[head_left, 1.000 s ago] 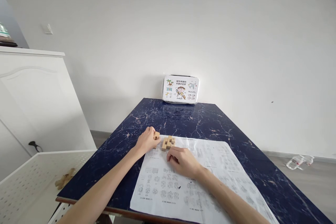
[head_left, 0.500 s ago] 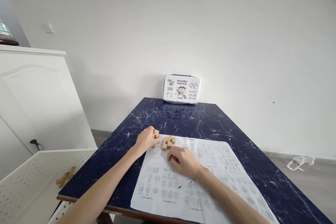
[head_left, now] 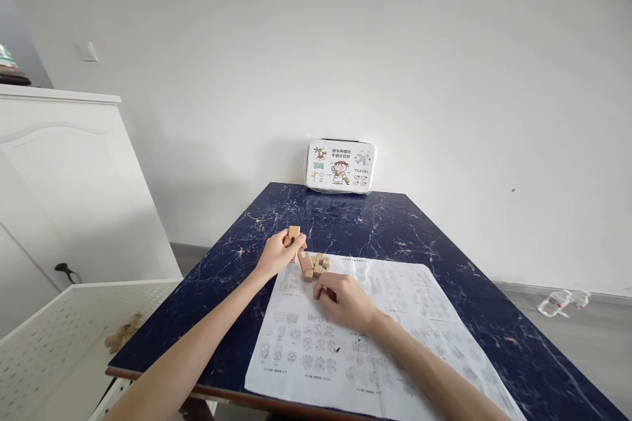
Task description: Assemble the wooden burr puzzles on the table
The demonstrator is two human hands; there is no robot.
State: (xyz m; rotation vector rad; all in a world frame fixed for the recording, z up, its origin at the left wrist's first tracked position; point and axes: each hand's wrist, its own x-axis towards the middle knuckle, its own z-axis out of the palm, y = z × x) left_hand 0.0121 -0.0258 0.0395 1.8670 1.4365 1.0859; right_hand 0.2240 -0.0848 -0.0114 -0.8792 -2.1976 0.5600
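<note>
My left hand is closed on a small wooden block piece, held just above the dark blue marble table. Right of it, several wooden puzzle pieces lie joined at the top edge of a printed instruction sheet. My right hand rests on the sheet just below those pieces, fingers curled and fingertips close to them; nothing shows inside them.
A white tin with a cartoon travel print leans against the wall at the table's far edge. A white cabinet and a white perforated shelf stand at the left. A clear plastic bottle lies on the floor at right.
My left hand has lifted its wooden piece up off the table and a little away from the assembled pieces. My right hand has barely moved.
</note>
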